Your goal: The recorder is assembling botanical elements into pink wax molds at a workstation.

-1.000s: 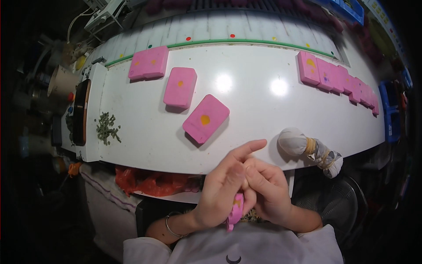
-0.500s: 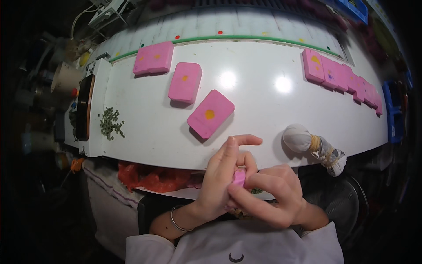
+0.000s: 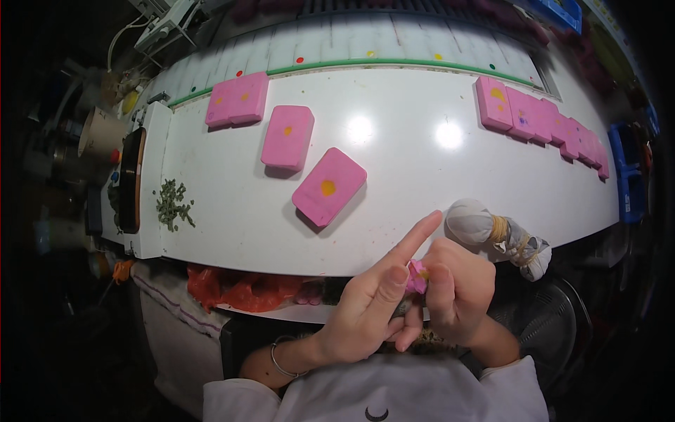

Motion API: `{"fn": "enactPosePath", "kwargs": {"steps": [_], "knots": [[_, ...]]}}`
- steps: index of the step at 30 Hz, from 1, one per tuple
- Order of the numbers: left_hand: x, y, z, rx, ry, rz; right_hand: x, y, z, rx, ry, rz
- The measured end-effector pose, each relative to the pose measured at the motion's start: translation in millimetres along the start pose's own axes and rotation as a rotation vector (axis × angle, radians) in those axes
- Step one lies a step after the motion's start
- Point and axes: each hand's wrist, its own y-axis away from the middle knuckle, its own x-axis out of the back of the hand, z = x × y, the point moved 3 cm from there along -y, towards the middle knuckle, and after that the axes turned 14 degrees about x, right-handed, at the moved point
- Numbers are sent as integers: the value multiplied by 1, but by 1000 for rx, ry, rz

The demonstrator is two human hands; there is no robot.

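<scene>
A small pink flower (image 3: 418, 276) with ruffled petals is between my two hands, just in front of the table's near edge. My left hand (image 3: 373, 302), with a bangle at its wrist, has its index finger stretched out; its thumb and lower fingers close around the flower's base. The fingers of my right hand (image 3: 460, 292) are curled, and they pinch at the petals from the other side. Part of the flower is hidden by the fingers. The cloth bundle (image 3: 472, 221), pale and tied with yellowish bands, lies close beyond my right hand.
On the white table (image 3: 232, 204) lie pink blocks with yellow spots, one nearest (image 3: 329, 186). A row of pink blocks (image 3: 534, 116) stands at far right. Green bits (image 3: 174, 204) are scattered at left beside a phone-like dark slab (image 3: 131, 179). A red plastic bag (image 3: 246, 287) hangs below the edge.
My hands have moved slightly right with the flower, whose petals now show more spread. My left index finger has swung to point up and right. The view has shifted a little.
</scene>
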Motion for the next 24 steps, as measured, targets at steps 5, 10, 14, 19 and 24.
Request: {"fn": "enactPosePath", "kwargs": {"steps": [5,10,14,19,24], "knots": [[0,0,-4,-17,21,15,-2,-4,8,-322,-302,-109],[9,-5,-13,-38,34,54,-6,-2,8,-507,-492,-124],[11,-6,-17,-48,94,105,-9,-1,4,-547,-535,-125],[12,-5,-22,-38,86,134,-10,-1,4,-561,-433,-142],[11,-5,-24,-37,83,208,-15,7,8,-578,-240,-148]]}}
